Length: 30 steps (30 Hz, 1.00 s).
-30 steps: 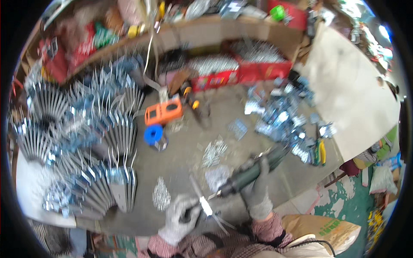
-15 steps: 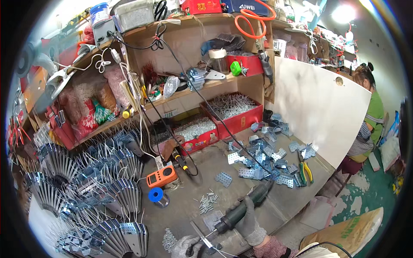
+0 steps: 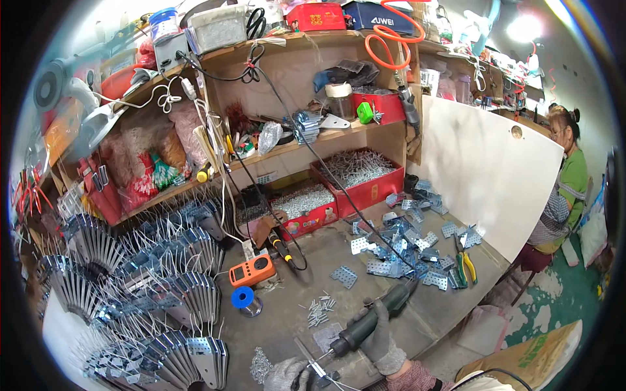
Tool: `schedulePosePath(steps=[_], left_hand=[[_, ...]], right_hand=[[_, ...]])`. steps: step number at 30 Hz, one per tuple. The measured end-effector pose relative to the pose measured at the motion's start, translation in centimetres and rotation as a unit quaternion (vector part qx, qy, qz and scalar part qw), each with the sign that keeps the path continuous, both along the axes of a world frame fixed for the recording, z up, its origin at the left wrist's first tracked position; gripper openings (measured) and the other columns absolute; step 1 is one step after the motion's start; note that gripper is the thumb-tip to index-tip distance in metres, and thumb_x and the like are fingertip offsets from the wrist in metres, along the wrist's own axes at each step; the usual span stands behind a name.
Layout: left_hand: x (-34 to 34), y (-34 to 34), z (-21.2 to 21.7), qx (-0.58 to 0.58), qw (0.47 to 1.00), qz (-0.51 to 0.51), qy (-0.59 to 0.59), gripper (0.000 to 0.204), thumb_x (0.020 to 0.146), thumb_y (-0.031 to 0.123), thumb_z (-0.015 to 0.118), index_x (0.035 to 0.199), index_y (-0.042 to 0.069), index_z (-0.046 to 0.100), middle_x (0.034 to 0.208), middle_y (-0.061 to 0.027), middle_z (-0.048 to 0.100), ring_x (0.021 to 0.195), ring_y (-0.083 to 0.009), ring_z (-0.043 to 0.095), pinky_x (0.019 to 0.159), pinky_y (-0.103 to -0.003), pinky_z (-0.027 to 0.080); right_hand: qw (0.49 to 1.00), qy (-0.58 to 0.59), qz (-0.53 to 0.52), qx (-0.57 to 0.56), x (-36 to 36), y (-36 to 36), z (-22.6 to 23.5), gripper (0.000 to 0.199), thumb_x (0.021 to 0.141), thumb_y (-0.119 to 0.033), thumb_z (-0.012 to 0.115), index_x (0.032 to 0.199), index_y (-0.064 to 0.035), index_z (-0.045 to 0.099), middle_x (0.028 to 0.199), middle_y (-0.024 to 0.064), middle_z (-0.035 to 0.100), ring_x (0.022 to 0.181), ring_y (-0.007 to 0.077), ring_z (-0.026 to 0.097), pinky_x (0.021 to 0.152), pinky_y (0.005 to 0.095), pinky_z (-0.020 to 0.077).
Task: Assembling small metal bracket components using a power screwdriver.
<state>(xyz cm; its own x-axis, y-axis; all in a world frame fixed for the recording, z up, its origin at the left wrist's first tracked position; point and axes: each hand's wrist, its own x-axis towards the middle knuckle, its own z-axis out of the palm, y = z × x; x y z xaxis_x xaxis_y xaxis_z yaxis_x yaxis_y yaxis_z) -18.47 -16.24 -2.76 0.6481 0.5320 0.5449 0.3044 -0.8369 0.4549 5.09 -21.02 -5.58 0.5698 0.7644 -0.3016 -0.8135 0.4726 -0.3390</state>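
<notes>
My right hand (image 3: 383, 348), in a grey glove, is wrapped round a dark green electric screwdriver (image 3: 355, 331). Its thin bit points left and down to a narrow metal bracket (image 3: 305, 352) with white wires at its lower end. My left hand (image 3: 287, 375), also gloved, grips that bracket near the table's front edge. The bit's tip seems to meet the bracket; a screw there is too small to make out. Just beyond the bracket lie a heap of small screws (image 3: 319, 311) and a small clear bag (image 3: 327, 335). Tiny nuts or washers (image 3: 261, 365) lie beside my left hand.
Perforated metal plates (image 3: 404, 251) are piled at right beside pliers (image 3: 467, 267). Fanned wired metal assemblies (image 3: 176, 352) fill the left. An orange meter (image 3: 252, 270), solder spool (image 3: 244, 300) and red screw boxes (image 3: 365, 189) stand farther back. A co-worker (image 3: 567, 176) sits behind a white panel (image 3: 489, 156).
The whole view has shifted slightly, so things appear a little to the right. Both hands keep their hold on screwdriver and bracket. The co-worker's head has turned and lifted.
</notes>
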Motion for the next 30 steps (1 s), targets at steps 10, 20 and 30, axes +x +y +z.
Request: schedulePosePath(steps=[10,20,30], left_hand=[[-0.8,0.7,-0.5,-0.091,0.995,-0.010,0.028,0.017,0.091,0.007,0.069,0.107,0.003,0.067,0.104,-0.0175,0.069,0.099,-0.0378,0.066,0.088,-0.043,0.053],[-0.2,1.0,-0.8,-0.117,0.993,-0.011,-0.023,0.016,0.088,0.006,0.073,0.103,0.003,0.069,0.105,-0.0168,0.070,0.100,-0.0363,0.067,0.090,-0.042,0.053],[-0.1,0.8,0.2,-0.012,0.997,-0.004,0.071,0.029,0.082,0.003,0.075,0.110,0.005,0.066,0.106,-0.0142,0.067,0.095,-0.0344,0.066,0.083,-0.044,0.054]], right_hand=[[0.999,-0.046,0.004,-0.014,-0.2,-0.1,-0.4,0.040,0.101,-0.042,0.059,0.120,-0.0087,0.050,0.093,0.0050,0.054,0.087,0.0186,0.059,0.091,0.0410,0.0541],[0.989,-0.141,-0.002,-0.035,-0.1,-0.1,0.6,0.034,0.099,-0.036,0.063,0.118,-0.0107,0.052,0.088,0.0022,0.055,0.083,0.0174,0.058,0.088,0.0408,0.0536],[0.997,-0.062,-0.019,-0.050,0.0,0.4,-0.5,0.043,0.099,-0.044,0.062,0.125,-0.0111,0.052,0.092,0.0009,0.054,0.084,0.0173,0.058,0.085,0.0386,0.0533]])
